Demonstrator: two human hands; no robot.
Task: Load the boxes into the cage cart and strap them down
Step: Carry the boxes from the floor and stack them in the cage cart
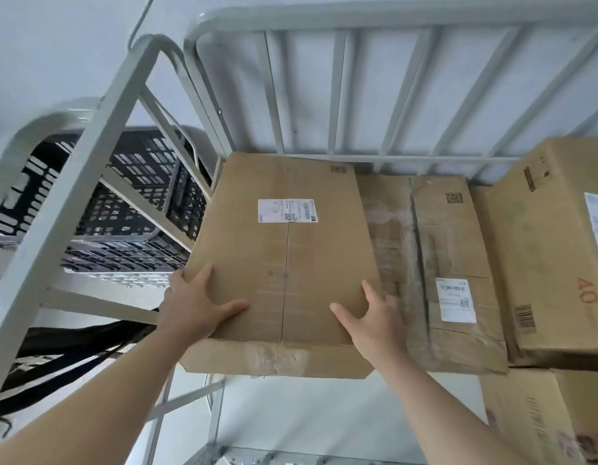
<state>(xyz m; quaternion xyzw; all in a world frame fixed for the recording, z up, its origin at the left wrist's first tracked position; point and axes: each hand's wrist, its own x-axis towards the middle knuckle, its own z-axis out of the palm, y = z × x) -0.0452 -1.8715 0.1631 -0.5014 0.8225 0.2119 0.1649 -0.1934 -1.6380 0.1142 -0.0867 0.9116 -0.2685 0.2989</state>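
Note:
A brown cardboard box (284, 256) with a white shipping label hangs inside the grey metal cage cart (338, 92), close to its left side frame (89, 156). My left hand (197, 307) grips the box's near left edge, thumb on the top face and fingers down the side. My right hand (374, 323) grips the near right edge the same way. The box's taped front face shows below my hands, with open space beneath it. Black straps (73, 347) hang at the cart's lower left.
A worn, taped box (442, 263) lies directly right of the held one, touching it. A taller box (556, 250) stands further right on another box (525, 417). Black plastic crates (140, 196) sit beyond the left frame. The cart floor (291, 414) shows below.

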